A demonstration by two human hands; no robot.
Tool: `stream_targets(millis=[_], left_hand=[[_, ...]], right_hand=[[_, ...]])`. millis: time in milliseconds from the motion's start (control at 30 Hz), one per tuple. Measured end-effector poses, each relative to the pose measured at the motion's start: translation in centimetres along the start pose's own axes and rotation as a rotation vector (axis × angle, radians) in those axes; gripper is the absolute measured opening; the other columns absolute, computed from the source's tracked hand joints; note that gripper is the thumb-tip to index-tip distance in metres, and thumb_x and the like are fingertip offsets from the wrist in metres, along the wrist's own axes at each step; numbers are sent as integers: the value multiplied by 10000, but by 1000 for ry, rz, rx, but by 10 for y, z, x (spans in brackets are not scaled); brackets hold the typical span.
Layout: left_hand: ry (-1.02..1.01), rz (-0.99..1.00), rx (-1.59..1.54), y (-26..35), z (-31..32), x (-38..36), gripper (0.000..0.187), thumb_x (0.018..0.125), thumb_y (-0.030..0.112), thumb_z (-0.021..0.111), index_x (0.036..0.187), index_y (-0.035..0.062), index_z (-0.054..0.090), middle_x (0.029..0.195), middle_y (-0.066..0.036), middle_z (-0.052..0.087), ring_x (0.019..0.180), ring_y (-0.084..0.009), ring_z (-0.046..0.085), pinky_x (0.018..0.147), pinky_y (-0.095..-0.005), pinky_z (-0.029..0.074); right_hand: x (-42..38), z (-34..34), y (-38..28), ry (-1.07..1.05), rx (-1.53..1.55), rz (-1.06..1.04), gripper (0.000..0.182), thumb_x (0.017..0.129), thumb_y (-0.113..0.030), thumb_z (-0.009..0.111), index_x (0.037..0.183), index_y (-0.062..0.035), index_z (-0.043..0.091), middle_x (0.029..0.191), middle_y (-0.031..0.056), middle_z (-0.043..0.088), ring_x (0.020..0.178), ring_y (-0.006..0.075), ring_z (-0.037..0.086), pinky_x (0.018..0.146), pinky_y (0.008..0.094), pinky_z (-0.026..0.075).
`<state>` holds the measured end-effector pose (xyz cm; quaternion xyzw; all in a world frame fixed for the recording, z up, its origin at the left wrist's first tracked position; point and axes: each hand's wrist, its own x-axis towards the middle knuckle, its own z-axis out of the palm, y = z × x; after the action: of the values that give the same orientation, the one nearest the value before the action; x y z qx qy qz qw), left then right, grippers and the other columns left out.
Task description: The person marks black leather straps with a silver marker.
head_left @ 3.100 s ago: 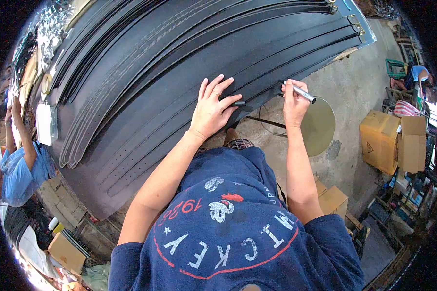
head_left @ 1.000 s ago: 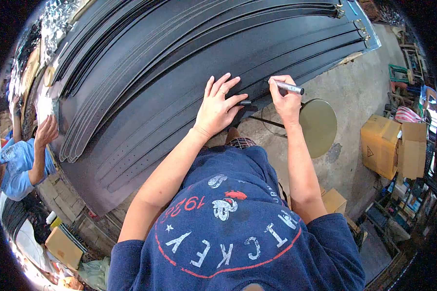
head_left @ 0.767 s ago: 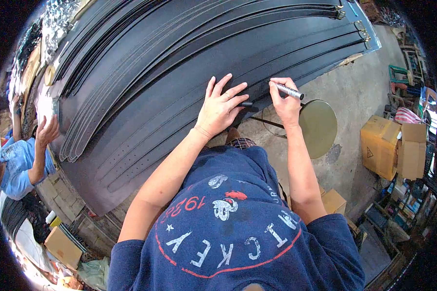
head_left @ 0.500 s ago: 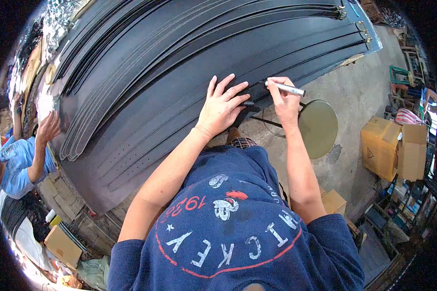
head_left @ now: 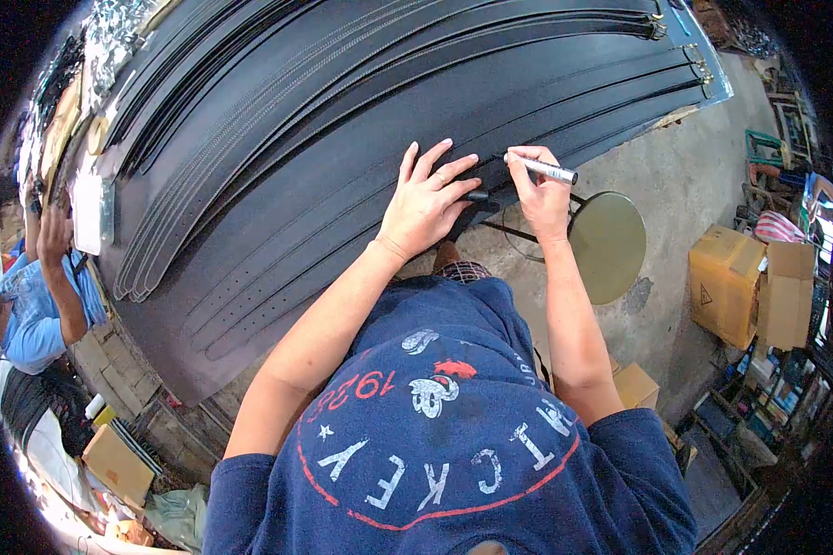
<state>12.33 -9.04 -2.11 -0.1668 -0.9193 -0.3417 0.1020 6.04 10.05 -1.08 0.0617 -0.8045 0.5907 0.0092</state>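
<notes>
While the left hand pinches 1 black cap, other fingers spread over black belts on the worktop, the right hand pinches a silver marker, tip by the belts.

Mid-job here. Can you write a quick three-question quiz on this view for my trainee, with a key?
1. Multiple choice: what does the right hand hold?
a) scissors
b) a silver marker
c) a hammer

2. True or false: the round stool stands on top of the worktable.

3. Fill in: toward their left-hand ends in the picture, the black belts closest to the wearer show rows of small ____.

Key: 1. b. 2. False; it is beside the worktable. 3. holes.
</notes>
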Motion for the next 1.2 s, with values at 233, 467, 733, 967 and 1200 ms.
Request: stream_targets(millis=[233,467,733,967,1200], left_hand=[[-7,-9,5,0,0,0,385,723,140,760,1097,206,700,1404,21,524,1379,-279,382,1174,-546,207],[3,-42,-32,2,-1,0,389,718,135,766,1095,214,710,1329,-35,541,1375,-281,384,1174,-544,205],[11,-31,-20,1,2,0,386,710,150,775,1085,220,719,1321,-34,544,1367,-283,389,1171,-543,219],[5,-38,-21,1,1,0,395,707,153,776,1091,226,718,1321,-32,544,1363,-283,394,1168,-543,225],[17,-31,-11,1,2,-1,399,700,155,781,1087,225,718,1318,-34,552,1361,-283,399,1162,-545,237]], right_hand=[[1,6,-1,62,-11,-4,101,888,-126,709,895,-29,685,762,-10,640,661,51,526,617,228,444],[5,14,-9,154,-176,51,146,875,-145,733,822,-26,667,710,-15,641,614,46,519,585,233,439],[1,9,-2,45,47,19,98,895,-108,702,887,-15,672,765,8,677,656,54,568,611,224,455],[0,12,-4,42,-10,1,86,886,-98,705,878,-15,683,777,2,679,639,55,554,604,226,450],[-3,15,-9,18,-161,-181,70,878,-87,708,887,-26,675,787,22,665,620,63,549,572,233,450]])
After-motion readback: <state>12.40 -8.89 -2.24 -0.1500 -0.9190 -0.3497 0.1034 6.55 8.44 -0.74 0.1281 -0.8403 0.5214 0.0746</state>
